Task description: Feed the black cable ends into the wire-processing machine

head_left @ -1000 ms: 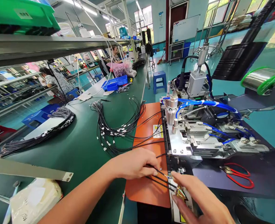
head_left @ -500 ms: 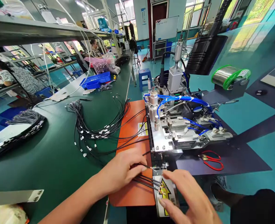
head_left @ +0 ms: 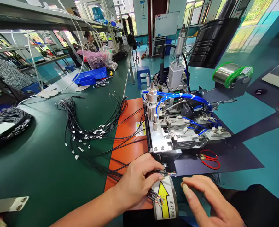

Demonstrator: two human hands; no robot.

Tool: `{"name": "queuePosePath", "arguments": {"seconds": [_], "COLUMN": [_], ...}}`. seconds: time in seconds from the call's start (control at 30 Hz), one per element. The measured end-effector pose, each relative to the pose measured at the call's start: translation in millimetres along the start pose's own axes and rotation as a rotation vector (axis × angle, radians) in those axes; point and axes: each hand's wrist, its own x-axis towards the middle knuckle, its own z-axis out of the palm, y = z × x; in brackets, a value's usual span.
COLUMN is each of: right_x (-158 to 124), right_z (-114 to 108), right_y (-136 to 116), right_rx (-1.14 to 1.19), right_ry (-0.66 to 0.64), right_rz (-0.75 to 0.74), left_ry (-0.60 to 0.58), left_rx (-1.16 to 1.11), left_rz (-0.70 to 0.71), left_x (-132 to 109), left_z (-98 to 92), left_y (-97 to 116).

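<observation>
My left hand (head_left: 142, 183) is closed around several black cables above the orange board (head_left: 130, 119). Between its thumb and forefinger one cable end (head_left: 170, 173) points right, with fine coloured wires bared at the tip. Below the palm, more stripped cable ends (head_left: 157, 198) fan out over a white plate with a yellow arrow (head_left: 164, 201). To the right, my right hand (head_left: 205, 198) has thumb and forefinger tips pinched together, apart from the cables; whatever is between them is too small to make out. The cables trail left to a heap of black cables (head_left: 82, 129) with white tags.
A metal machine (head_left: 177, 126) with blue air hoses stands beyond my hands. Red-handled cutters (head_left: 209, 159) lie on its dark base plate. A solder wire spool (head_left: 231, 74) sits further right. On the green table are a coiled cable bundle (head_left: 11, 123) and blue trays (head_left: 89, 76).
My left hand has moved right with the cables, and the pinched cable end now shows spread coloured wires. My right hand has gone from spread fingers to a pinch and shifted right.
</observation>
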Motion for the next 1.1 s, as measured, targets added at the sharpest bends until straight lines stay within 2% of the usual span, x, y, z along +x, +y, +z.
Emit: {"name": "queuePosePath", "arguments": {"seconds": [0.17, 0.4, 0.67, 0.93, 1.1], "right_x": [10.4, 12.4, 15.5, 17.7, 20.2], "right_z": [3.7, 19.3, 25.4, 24.2, 22.4], "right_y": [1.0, -3.5, -6.2, -4.7, -5.2], "right_rx": [0.047, 0.061, 0.065, -0.028, -0.087], "right_ry": [0.008, -0.033, -0.054, 0.002, 0.006], "right_rz": [0.076, 0.012, -0.008, -0.19, -0.212], "left_ry": [0.042, 0.056, 0.063, 0.062, 0.067], "left_rx": [0.03, 0.082, 0.093, 0.132, 0.162], "left_rz": [-0.014, 0.022, 0.045, 0.051, 0.092], "left_x": [-6.4, -15.2, -16.8, -18.0, -18.1], "left_z": [2.3, 11.1, 13.1, 15.7, 17.2], "left_y": [-2.1, -9.5, -12.2, -12.5, -13.6]}}
